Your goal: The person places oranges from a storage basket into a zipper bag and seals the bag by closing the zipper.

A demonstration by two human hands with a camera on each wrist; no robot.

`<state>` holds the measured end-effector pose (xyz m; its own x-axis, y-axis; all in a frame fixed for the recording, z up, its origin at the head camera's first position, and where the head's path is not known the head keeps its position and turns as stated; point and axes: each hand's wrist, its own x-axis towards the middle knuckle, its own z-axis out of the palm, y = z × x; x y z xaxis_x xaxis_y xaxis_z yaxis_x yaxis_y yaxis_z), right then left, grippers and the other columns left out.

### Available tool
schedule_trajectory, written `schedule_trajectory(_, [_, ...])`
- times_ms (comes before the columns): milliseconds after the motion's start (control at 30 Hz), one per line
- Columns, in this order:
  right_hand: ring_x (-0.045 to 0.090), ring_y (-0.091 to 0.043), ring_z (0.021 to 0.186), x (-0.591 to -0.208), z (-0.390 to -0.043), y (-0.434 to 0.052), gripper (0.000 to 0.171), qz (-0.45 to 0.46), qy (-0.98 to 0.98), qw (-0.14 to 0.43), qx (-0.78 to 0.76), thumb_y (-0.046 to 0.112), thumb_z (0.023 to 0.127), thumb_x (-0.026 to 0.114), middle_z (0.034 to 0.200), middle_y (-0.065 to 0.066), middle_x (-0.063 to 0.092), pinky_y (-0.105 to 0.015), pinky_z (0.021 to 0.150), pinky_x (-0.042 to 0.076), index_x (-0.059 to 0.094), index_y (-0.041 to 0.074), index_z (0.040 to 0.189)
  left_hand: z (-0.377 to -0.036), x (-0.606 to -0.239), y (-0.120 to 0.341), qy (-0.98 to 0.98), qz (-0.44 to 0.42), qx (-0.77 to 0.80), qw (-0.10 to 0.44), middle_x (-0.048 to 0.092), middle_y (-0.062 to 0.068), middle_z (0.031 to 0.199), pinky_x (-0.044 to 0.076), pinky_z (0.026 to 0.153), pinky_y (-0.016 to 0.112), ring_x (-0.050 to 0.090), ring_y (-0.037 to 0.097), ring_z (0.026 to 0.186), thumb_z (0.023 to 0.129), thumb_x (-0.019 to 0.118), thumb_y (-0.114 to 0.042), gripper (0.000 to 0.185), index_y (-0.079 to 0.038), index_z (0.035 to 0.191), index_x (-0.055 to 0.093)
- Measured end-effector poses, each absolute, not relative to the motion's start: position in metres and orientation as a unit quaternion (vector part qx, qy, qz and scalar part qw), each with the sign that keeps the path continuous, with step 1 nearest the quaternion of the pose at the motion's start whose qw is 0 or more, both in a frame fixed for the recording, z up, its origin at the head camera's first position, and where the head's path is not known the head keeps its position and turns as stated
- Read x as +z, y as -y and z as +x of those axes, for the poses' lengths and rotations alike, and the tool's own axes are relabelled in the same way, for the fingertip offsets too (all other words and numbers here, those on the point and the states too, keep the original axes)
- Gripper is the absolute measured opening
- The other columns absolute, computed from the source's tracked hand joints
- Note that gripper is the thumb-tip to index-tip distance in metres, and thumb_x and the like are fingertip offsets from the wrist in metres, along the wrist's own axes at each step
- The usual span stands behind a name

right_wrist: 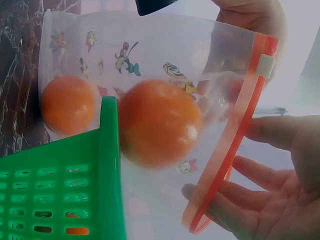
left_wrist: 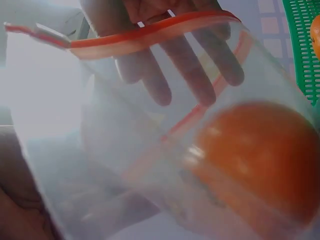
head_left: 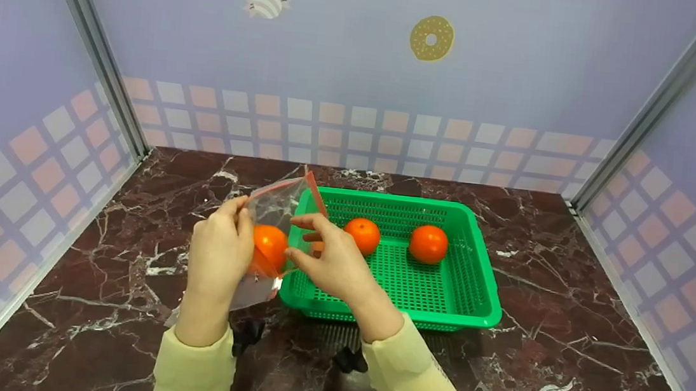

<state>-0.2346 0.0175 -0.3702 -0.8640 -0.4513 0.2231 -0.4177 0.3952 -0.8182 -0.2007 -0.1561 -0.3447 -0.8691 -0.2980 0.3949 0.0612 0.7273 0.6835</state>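
My left hand (head_left: 218, 253) grips the left side of a clear zip bag (right_wrist: 107, 42) printed with small cartoon figures and edged in orange-red. The bag's mouth gapes to the right. My right hand (head_left: 341, 262) is at that mouth, its fingers spread and fairly straight; they show through the film in the left wrist view. A round orange fruit (head_left: 268, 248) is inside the bag. Seen from the right wrist, one fruit (right_wrist: 160, 122) hangs mid-bag and a second fruit (right_wrist: 67, 105) lies toward the bottom.
A green plastic basket (head_left: 457, 324) stands beside the bag, under my right hand. One fruit (head_left: 362, 235) and another fruit (head_left: 428, 245) lie in it. The dark marbled tabletop (head_left: 563, 344) is bounded by patterned walls (head_left: 362, 50) at the back and sides.
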Motion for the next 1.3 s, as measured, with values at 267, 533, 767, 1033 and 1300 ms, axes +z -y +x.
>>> schedule_trajectory(267, [0.062,-0.027,0.127,-0.374,-0.238,-0.021,0.029,-0.241,-0.836,-0.010,-0.493,0.016,0.101,0.066,0.135,-0.007,0.067,-0.045,0.104,0.055,0.065,0.012,0.130,-0.201,-0.345,0.156,0.898,0.065,-0.356,0.250,0.075,0.028,0.097,0.048,0.060,0.044,0.061,0.031,0.060,0.105,0.050,-0.010,0.035,0.005,0.132,0.066])
schedule_trajectory(533, [0.062,-0.027,0.127,-0.372,-0.239,-0.023,0.028,-0.234,-0.842,-0.007,-0.485,0.018,0.102,0.066,0.135,-0.008,0.067,-0.050,0.104,0.053,0.066,0.010,0.129,-0.201,-0.345,0.156,0.898,0.064,-0.357,0.251,0.075,0.028,0.099,0.048,0.061,0.045,0.061,0.032,0.060,0.105,0.050,-0.010,0.035,0.005,0.132,0.066])
schedule_trajectory(767, [0.061,-0.027,0.127,-0.367,-0.240,-0.027,0.030,-0.227,-0.852,-0.011,-0.471,0.019,0.101,0.066,0.135,-0.008,0.066,-0.047,0.107,0.051,0.065,0.011,0.130,-0.202,-0.346,0.157,0.897,0.061,-0.357,0.254,0.075,0.029,0.100,0.052,0.065,0.049,0.065,0.035,0.064,0.105,0.050,-0.009,0.035,0.006,0.132,0.066])
schedule_trajectory(1033, [0.061,-0.035,0.128,-0.360,-0.241,-0.037,0.029,-0.239,-0.859,-0.038,-0.452,0.018,0.101,0.066,0.134,-0.011,0.066,-0.050,0.105,0.051,0.065,0.010,0.129,-0.201,-0.345,0.157,0.900,0.060,-0.361,0.238,0.075,0.029,0.102,0.045,0.054,0.038,0.058,0.028,0.054,0.106,0.049,-0.009,0.035,0.006,0.134,0.064])
schedule_trajectory(1300, [0.061,-0.031,0.125,-0.353,-0.247,-0.047,0.029,-0.216,-0.872,-0.048,-0.437,0.020,0.101,0.067,0.133,-0.007,0.067,-0.050,0.104,0.052,0.066,0.013,0.129,-0.201,-0.345,0.156,0.900,0.066,-0.359,0.238,0.074,0.029,0.111,0.055,0.070,0.051,0.071,0.038,0.075,0.106,0.049,-0.010,0.035,0.005,0.133,0.065])
